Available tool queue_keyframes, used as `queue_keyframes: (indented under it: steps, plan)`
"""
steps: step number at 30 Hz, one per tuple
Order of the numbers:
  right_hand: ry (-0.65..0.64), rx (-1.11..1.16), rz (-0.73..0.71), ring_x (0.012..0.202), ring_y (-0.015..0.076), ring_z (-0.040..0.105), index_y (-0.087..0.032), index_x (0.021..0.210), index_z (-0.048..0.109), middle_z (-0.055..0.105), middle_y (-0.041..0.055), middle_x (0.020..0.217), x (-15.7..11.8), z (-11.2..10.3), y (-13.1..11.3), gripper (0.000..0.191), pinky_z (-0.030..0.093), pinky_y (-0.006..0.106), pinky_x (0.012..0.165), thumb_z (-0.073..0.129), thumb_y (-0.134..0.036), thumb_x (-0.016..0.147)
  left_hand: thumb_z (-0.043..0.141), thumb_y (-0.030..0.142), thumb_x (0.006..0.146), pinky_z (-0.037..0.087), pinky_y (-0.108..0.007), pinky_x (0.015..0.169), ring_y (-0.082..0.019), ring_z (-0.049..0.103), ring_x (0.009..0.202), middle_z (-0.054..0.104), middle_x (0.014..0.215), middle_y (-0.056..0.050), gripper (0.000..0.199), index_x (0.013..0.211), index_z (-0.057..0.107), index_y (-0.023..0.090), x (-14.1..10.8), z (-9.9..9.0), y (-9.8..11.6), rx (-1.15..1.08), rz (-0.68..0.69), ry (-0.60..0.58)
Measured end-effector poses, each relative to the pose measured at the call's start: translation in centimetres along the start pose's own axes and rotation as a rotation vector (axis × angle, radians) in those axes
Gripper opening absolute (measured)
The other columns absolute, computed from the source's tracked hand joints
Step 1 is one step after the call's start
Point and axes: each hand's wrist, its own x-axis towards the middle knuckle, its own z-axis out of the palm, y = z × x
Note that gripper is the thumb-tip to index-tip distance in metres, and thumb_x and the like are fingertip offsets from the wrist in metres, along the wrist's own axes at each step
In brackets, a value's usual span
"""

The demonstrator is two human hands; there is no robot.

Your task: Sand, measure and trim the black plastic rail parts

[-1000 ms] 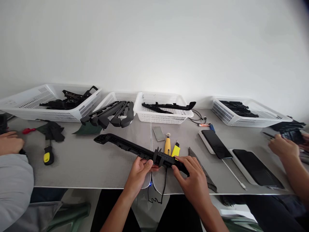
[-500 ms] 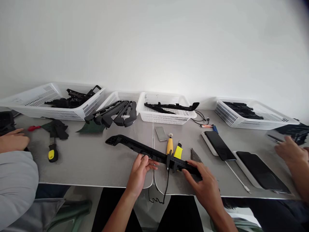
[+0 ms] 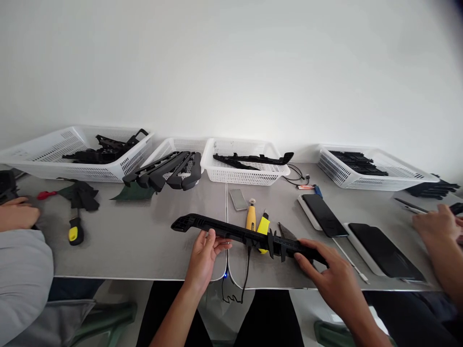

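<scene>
A long black plastic trim piece (image 3: pixel 217 227) hangs slantwise above the front of the table, its bent, ribbed end at the left. My left hand (image 3: pixel 204 255) supports it from below near the middle, thumb against its side and fingers partly curled. Over its right part lies a black caliper (image 3: pixel 277 245), jaws crossing the trim piece. My right hand (image 3: pixel 327 272) grips the caliper's right end, thumb in front and fingers on top; whether it also pinches the trim piece is hidden. Behind them lie a yellow-handled tool (image 3: pixel 251 218) and a yellow utility knife (image 3: pixel 264 230).
White baskets with black parts stand along the wall, including a middle basket (image 3: pixel 242 177) and a right basket (image 3: pixel 347 180). Two phones lie on white blocks, one phone (image 3: pixel 323 214) farther back. A screwdriver (image 3: pixel 75 231) lies left. Co-workers' hands work at both sides.
Both my hands have drawn apart a little. The trim piece has shifted right, and the caliper's jaws have slid rightward along it and stand farther apart. The view has turned slightly.
</scene>
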Motion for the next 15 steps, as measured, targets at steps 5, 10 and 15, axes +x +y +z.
queue_keyframes:
  steps: [5,10,15]
  plan:
    - [-0.001,0.018,0.081,0.092,0.0273,0.072,-0.025,0.115,0.078,0.078,0.0067,0.11,0.3,-0.1,-0.5,0.042,0.058,0.035,0.072,0.064,-0.054,0.087,0.086,0.053,0.079,0.064,-0.037,0.083,-0.022,0.077,0.082,0.068,0.077,0.002,0.044,0.084,0.059,0.018,-0.1,0.1,0.2,-0.021,-0.009,0.002]
    - [-0.004,0.043,0.074,0.085,0.0261,0.072,-0.027,0.116,0.079,0.079,0.0065,0.109,0.7,-1.0,-0.8,0.042,0.053,0.031,0.057,0.067,-0.052,0.085,0.085,0.053,0.079,0.064,-0.039,0.086,-0.023,0.078,0.085,0.07,0.078,0.001,0.045,0.083,0.058,0.018,-0.1,0.2,0.3,-0.01,-0.029,-0.006]
    - [-0.031,0.062,0.098,0.092,0.0262,0.072,-0.027,0.117,0.079,0.078,0.0069,0.113,1.3,-1.9,-0.3,0.044,0.048,0.027,0.049,0.067,-0.054,0.085,0.088,0.053,0.076,0.065,-0.039,0.088,-0.023,0.078,0.087,0.072,0.082,-0.001,0.045,0.088,0.062,0.017,0.0,0.1,0.1,-0.034,-0.051,-0.022]
